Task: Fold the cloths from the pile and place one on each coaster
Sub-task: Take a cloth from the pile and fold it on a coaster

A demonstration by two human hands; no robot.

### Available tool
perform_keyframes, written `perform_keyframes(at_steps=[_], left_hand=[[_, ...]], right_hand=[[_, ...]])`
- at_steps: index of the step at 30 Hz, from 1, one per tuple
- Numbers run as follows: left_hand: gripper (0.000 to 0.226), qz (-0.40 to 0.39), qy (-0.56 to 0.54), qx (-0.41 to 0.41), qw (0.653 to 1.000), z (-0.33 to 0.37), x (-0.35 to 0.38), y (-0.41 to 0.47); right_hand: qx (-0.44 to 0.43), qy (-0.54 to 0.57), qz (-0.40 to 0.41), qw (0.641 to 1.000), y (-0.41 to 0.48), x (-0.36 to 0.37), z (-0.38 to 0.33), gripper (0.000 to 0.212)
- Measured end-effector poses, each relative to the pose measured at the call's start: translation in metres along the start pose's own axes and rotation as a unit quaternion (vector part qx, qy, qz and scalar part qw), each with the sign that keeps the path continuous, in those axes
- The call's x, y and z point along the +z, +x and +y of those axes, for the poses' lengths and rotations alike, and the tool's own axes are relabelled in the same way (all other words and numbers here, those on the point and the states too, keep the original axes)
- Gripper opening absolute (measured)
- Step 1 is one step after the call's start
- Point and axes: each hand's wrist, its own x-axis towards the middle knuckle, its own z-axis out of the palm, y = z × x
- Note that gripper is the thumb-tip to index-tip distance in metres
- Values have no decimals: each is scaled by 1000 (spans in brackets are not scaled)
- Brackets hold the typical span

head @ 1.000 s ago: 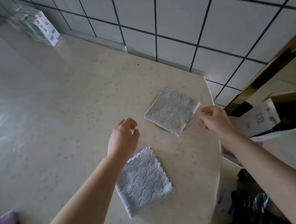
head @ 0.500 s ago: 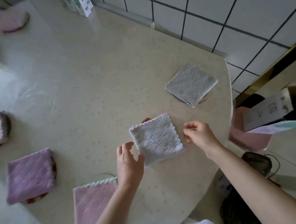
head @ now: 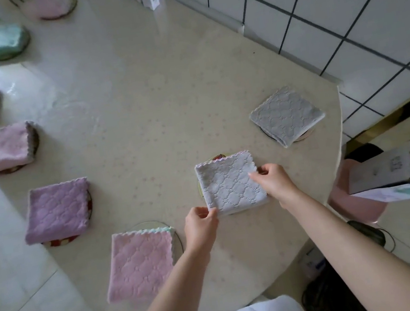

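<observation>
the near-left corner of the grey cloth is being pinched by the left grip, thumb and forefinger pressed together on the fabric. the right edge is being pinched by the right grip, fingertips closed on the hem about halfway along it. the cloth is being held flat and folded on a coaster near the front edge of the worktop, and only a sliver of that coaster is showing past the far and left sides.

the step is being judged as the setting-down: a folded cloth is being squared over its coaster. the next move is being read as a small nudge away and leftwards, so that the peeking rim is covered. both pinches are then to be let go without the top layer being dragged along.

the cloth is being seen as almost square, so hardly any long axis is being offered; if anything it is running left to right. the scalloped edge is pointing away, toward the tiled wall. the whole square is being seen as turned slightly anticlockwise from above, its far-right corner lying a little further off than its far-left.

another grey cloth is lying on a second coaster further right, and pink cloths are sitting round the left. no pile is being shown.
</observation>
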Motion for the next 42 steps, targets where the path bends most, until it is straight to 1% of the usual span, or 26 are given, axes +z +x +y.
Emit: perform_keyframes(at_steps=[2,5,7,11,13,18,20,22,24,27,29,33,37,40,42], left_hand=[[12,2,-18,-3,1000,1,2,-2],[16,-11,-45,-12,999,-1,5,-5],[18,-25,-53,-24,998,-3,11,-8],[22,-18,-48,-37,998,-7,18,-11],[22,-13,-25,-35,999,-7,17,-11],[17,-7,96,-4,995,-4,15,-10],[13,-1,152,21,988,-3,12,-9],[11,-3,170,46,984,-3,3,-10],[10,3,172,71,983,-3,-10,-12],[9,24,174,101,979,-7,-41,-18],[10,54,169,117,977,-12,-67,-22],[5,95,147,140,975,-23,-121,-26],[15,135,153,162,966,-45,-169,-17],[21,147,197,156,957,-62,-198,-10],[26,127,228,156,953,-70,-212,-6]], right_hand=[[-35,-12,-6,999,2,0,-4,16],[-88,-22,-29,995,5,-1,-12,22],[-105,-36,-33,993,8,-1,-14,24],[-111,-110,-1,988,12,-3,-14,25],[-114,-147,13,982,14,-3,-15,27],[-126,-214,58,967,16,-4,-11,30],[-155,-240,80,955,10,-4,-12,27],[-197,-249,100,943,-1,-1,-14,26],[-236,-243,102,935,-15,7,-17,28],[-273,-228,65,933,-43,26,-18,27],[-270,-210,27,939,-63,44,-18,25],[-236,-167,-36,956,-102,85,-16,18],[-187,-164,-86,965,-137,130,-4,21],[-134,-156,-84,975,-157,159,-1,26],[-73,-126,-67,987,-169,173,-3,28]])
